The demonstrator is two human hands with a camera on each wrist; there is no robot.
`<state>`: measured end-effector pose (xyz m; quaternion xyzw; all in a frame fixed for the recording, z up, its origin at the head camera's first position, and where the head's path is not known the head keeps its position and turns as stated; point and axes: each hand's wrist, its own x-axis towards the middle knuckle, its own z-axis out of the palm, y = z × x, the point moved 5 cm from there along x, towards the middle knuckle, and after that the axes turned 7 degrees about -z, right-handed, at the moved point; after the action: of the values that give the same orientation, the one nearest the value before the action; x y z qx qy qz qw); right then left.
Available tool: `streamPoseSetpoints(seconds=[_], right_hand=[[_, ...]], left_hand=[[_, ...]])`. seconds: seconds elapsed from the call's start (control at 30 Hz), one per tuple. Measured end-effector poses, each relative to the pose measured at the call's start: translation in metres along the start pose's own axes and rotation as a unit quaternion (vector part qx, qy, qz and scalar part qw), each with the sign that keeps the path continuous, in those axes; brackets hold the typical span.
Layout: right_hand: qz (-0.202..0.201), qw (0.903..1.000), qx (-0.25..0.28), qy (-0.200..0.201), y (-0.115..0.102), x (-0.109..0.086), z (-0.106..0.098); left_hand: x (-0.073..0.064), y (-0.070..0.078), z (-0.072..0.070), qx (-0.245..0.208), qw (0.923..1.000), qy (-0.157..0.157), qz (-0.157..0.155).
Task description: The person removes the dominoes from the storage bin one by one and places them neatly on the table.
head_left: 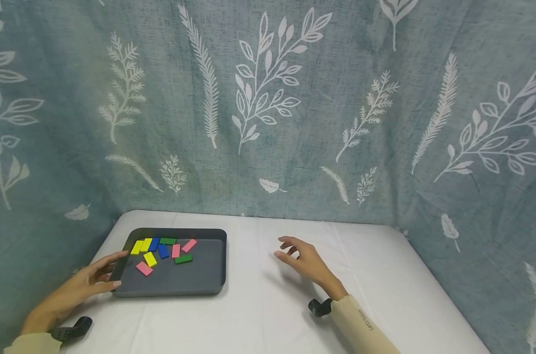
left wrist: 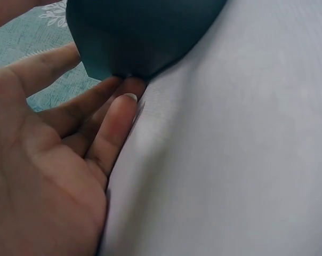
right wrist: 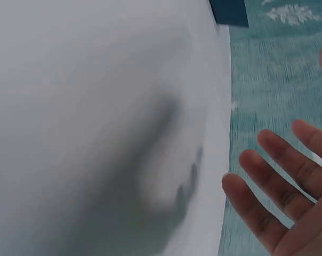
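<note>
A dark grey tray (head_left: 188,280) stands at the left of the white table. Several small flat rectangular blocks lie in it, among them yellow (head_left: 150,259), blue (head_left: 163,251), green (head_left: 183,259) and pink (head_left: 144,268) ones. My left hand (head_left: 88,282) is at the tray's left side, fingertips by the rim and thumb at the near left corner. In the left wrist view, fingers (left wrist: 115,125) touch the tray's dark underside (left wrist: 145,42). Right of the tray, my right hand (head_left: 306,260) hovers over the table with loosely bent fingers, holding nothing.
A white cloth (head_left: 250,319) covers the table. Green-blue curtains (head_left: 259,167) with white leaf prints surround its back and sides. Black camera mounts sit on my left wrist (head_left: 73,330) and right wrist (head_left: 319,308).
</note>
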<state>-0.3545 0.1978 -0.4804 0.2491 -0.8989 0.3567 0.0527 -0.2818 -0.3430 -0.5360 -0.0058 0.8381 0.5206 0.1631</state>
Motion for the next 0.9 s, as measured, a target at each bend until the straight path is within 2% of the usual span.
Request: streamPoseSetpoints(seconds=[0.17, 0.4, 0.9], right_hand=[[-0.027, 0.9995, -0.003, -0.018, -0.017, 0.016, 0.017], [-0.064, 0.9976, -0.017, -0.021, -0.042, 0.036, 0.036], [-0.115, 0.992, -0.006, -0.051, -0.093, 0.079, 0.078]], left_hand=[[-0.001, -0.003, 0.0, -0.014, 0.9999, -0.003, -0.003], [-0.004, -0.003, 0.001, -0.031, 0.9994, -0.009, 0.012], [-0.003, -0.003, 0.004, -0.081, 0.9966, -0.005, 0.014]])
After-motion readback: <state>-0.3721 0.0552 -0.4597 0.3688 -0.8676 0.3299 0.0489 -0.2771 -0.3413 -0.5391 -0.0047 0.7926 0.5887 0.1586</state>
